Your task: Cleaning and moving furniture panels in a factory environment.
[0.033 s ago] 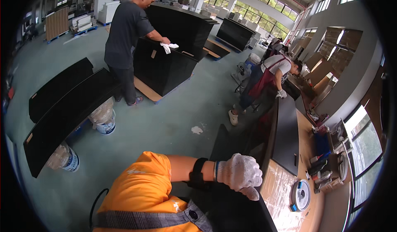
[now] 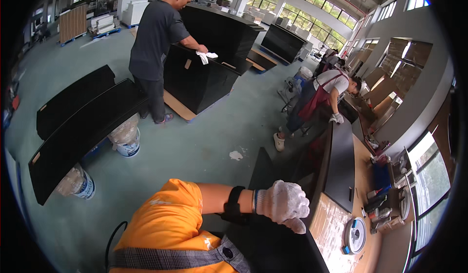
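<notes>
My left hand (image 2: 282, 206), in a white knitted work glove, reaches across from the lower left below an orange sleeve (image 2: 163, 214). A black band (image 2: 235, 202) circles the forearm above the wrist. Its fingers are curled and the thumb lies toward me; whatever sits inside the grip is hidden. Beneath and beside the hand spreads a glossy black panel (image 2: 287, 248), mostly in shadow. Just right of it is a bench surface wrapped in clear film (image 2: 329, 224). My right hand is out of view.
A dark grey panel (image 2: 340, 168) lies on the bench near a round white object (image 2: 356, 235). A gloved co-worker (image 2: 317, 97) leans over its far end. Another person (image 2: 156, 44) holds a white cloth (image 2: 207, 57) on a black cabinet (image 2: 195, 88). Curved black panels (image 2: 87, 131) rest on buckets (image 2: 129, 146).
The view has shifted slightly, so the room sits a little further right in the picture. My left hand keeps the same pose.
</notes>
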Available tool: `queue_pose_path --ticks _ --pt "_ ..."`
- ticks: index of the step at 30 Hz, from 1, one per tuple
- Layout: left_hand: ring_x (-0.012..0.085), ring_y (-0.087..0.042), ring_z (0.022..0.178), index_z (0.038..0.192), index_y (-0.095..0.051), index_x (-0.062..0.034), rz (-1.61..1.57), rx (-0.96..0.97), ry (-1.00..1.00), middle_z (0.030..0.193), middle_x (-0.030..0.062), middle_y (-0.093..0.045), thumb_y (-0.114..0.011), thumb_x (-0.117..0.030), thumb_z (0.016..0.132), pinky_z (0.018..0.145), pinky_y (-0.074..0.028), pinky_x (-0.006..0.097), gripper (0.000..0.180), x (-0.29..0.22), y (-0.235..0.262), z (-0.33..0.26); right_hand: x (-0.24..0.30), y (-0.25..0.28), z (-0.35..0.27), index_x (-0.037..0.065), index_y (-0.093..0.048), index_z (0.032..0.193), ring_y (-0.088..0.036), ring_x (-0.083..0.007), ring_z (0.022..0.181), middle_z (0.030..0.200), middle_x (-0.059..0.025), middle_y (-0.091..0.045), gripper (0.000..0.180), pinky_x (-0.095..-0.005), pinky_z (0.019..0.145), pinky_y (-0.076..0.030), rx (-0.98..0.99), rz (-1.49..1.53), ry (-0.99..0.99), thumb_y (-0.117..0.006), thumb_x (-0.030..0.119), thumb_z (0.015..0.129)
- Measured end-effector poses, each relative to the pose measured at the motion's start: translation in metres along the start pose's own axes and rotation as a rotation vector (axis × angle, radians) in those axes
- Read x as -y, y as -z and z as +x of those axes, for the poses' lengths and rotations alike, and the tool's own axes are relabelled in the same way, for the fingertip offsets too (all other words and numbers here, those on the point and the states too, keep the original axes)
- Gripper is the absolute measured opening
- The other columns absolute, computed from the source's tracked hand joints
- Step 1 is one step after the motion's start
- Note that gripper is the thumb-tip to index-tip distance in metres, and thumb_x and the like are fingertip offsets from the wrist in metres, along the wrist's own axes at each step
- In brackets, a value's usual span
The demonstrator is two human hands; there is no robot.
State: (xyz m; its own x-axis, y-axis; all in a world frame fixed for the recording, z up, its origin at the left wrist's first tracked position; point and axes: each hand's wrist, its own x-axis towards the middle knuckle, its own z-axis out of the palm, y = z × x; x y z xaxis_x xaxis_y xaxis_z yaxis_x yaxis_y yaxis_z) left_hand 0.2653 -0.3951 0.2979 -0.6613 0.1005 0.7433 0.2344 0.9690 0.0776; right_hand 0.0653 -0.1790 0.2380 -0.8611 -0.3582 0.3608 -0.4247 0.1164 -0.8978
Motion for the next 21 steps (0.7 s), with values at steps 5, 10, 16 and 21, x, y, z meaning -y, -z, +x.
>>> queue_pose_path --ticks 5,10,16,21 --pt "0.0256 -0.053 0.061 0.094 -0.056 -0.0054 0.053 -0.242 0.002 0.071 0.0061 -0.049 -0.054 -0.064 0.080 0.055 -0.043 0.037 0.061 0.011 0.070 -0.057 0.052 -0.108 -0.016 -0.002 -0.053 0.124 -0.063 -0.0325 0.100 0.110 -0.0210 -0.065 0.041 -0.0413 0.088 -0.050 0.103 0.024 0.112 -0.051 0.026 0.094" --pt "0.0251 -0.056 0.068 0.118 -0.049 -0.0046 0.144 -0.215 0.108 0.079 0.0074 -0.052 -0.058 -0.054 0.082 0.061 -0.046 0.038 0.062 -0.003 0.138 -0.082 0.107 -0.205 -0.038 -0.002 -0.053 0.123 -0.063 -0.0324 0.099 0.109 -0.0211 -0.065 0.040 -0.0411 0.087 -0.050 0.211 0.067 0.235 -0.051 0.025 0.094" --pt "0.0309 -0.061 0.069 0.122 -0.047 -0.0031 0.264 -0.241 0.381 0.081 0.0121 -0.060 -0.067 -0.054 0.075 0.056 -0.049 0.042 0.072 0.011 0.181 -0.101 0.148 -0.294 -0.046 -0.002 -0.054 0.121 -0.063 -0.0323 0.098 0.108 -0.0212 -0.065 0.038 -0.0409 0.086 -0.051 0.284 0.133 0.348 -0.050 0.023 0.094" --pt "0.0370 -0.061 0.074 0.112 -0.049 -0.0042 0.204 -0.647 0.425 0.078 0.0133 -0.060 -0.067 -0.050 0.078 0.060 -0.048 0.045 0.060 0.035 0.231 -0.134 0.184 -0.355 -0.056 -0.003 -0.055 0.120 -0.064 -0.0322 0.097 0.107 -0.0213 -0.065 0.036 -0.0407 0.085 -0.051 0.327 0.175 0.437 -0.050 0.021 0.094"
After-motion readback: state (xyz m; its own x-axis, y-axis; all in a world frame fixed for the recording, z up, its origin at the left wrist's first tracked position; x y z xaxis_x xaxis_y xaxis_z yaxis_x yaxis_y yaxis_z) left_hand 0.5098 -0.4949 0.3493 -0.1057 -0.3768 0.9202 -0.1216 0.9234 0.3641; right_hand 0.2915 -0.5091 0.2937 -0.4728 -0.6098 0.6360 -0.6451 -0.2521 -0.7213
